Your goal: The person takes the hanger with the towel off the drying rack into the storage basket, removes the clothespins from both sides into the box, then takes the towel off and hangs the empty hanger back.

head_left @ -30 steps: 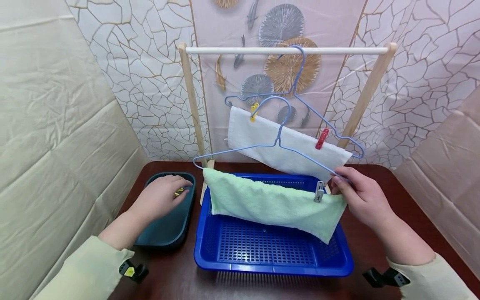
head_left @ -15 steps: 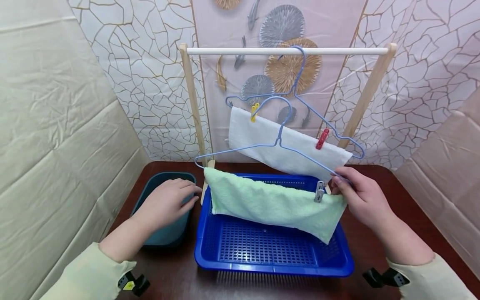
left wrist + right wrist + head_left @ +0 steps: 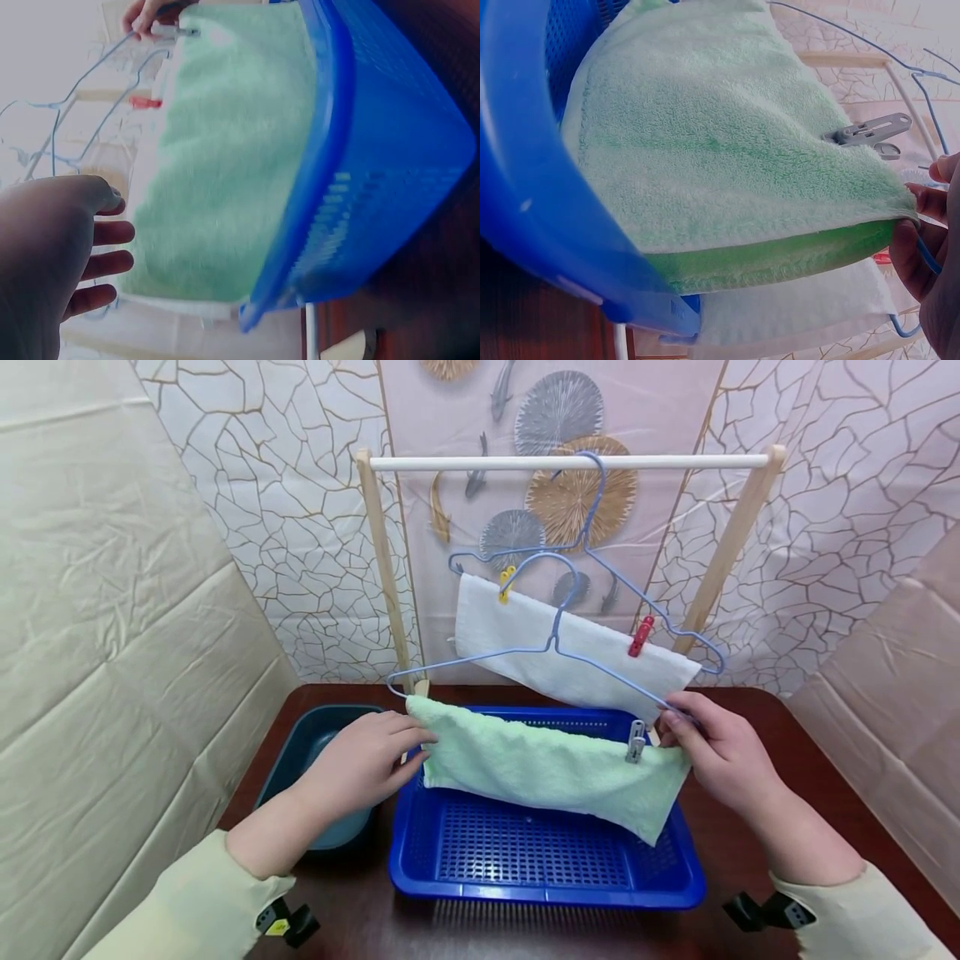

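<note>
A pale green towel (image 3: 540,760) hangs folded over the bar of a blue wire hanger (image 3: 495,653). A grey clothespin (image 3: 636,742) clips it near its right end. My right hand (image 3: 723,752) grips the hanger's right end at the towel corner; in the right wrist view the fingers (image 3: 909,251) curl around that corner and the wire. My left hand (image 3: 371,756) reaches the towel's left end, fingers loosely extended, with nothing seen between them. Whether they touch the cloth, I cannot tell. The left wrist view shows the left hand (image 3: 64,251) beside the towel (image 3: 225,150).
Below the towel stands a blue perforated basket (image 3: 540,893). A dark teal bin (image 3: 288,768) is at left, partly behind my left arm. Behind, a white towel (image 3: 540,643) with yellow (image 3: 506,583) and red clothespins (image 3: 641,637) hangs from a rack (image 3: 480,463).
My left hand has moved right from over the teal bin to the green towel's left end. A yellow clip seen by its fingers earlier is out of sight. My right hand keeps its grip.
</note>
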Demonstrator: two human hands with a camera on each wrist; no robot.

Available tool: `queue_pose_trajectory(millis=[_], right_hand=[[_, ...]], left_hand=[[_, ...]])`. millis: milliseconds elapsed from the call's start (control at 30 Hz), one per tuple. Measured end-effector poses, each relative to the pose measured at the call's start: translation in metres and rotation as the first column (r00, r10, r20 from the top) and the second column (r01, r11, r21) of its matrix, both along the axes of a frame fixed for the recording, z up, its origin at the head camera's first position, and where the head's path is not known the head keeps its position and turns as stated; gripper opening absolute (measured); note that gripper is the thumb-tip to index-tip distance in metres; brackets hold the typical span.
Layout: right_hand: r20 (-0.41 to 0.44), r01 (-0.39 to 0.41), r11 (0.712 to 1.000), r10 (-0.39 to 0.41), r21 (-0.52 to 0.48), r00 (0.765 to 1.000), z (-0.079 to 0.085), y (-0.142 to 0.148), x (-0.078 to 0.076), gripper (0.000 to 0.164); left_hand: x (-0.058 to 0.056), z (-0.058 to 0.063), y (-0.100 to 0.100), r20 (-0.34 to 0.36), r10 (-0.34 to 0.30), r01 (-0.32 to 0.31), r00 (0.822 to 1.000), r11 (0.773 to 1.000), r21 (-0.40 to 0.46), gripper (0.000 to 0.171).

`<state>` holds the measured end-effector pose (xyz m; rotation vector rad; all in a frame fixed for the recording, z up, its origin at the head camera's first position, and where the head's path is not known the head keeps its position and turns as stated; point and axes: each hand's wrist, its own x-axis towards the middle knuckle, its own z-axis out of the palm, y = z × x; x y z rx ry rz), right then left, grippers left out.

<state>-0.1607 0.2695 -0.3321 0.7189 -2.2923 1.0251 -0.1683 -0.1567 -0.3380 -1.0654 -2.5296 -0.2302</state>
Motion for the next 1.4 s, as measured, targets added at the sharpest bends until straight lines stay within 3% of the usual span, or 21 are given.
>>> queue_pose_trajectory(millis=[400, 833, 1133, 1400], right_hand=[[-0.014, 0.011, 1.0, -0.011, 0.009, 1.0, 0.0, -0.002, 0.001, 0.02], [-0.016, 0.0, 1.0, 0.0, 0.001, 1.0, 0.002, -0.005, 0.002, 0.021], [-0.024, 0.007, 1.0, -0.007, 0.011, 1.0, 0.002, -0.006, 0.003, 0.02], [-0.02, 0.019, 1.0, -0.019, 0.019, 1.0, 0.002, -0.006, 0.006, 0.021]], left_hand=[[-0.009, 0.009, 0.05, 0.024, -0.118, 0.118, 0.993, 0.993, 0.022, 0.022], [-0.014, 0.02, 0.101, 0.043, -0.193, 0.191, 0.98, 0.98, 0.053, 0.025], [-0.015, 0.022, 0.137, 0.093, -0.199, 0.197, 0.976, 0.98, 0.032, 0.03], [-0.015, 0.021, 0.163, 0.168, -0.159, 0.155, 0.973, 0.987, 0.034, 0.038]])
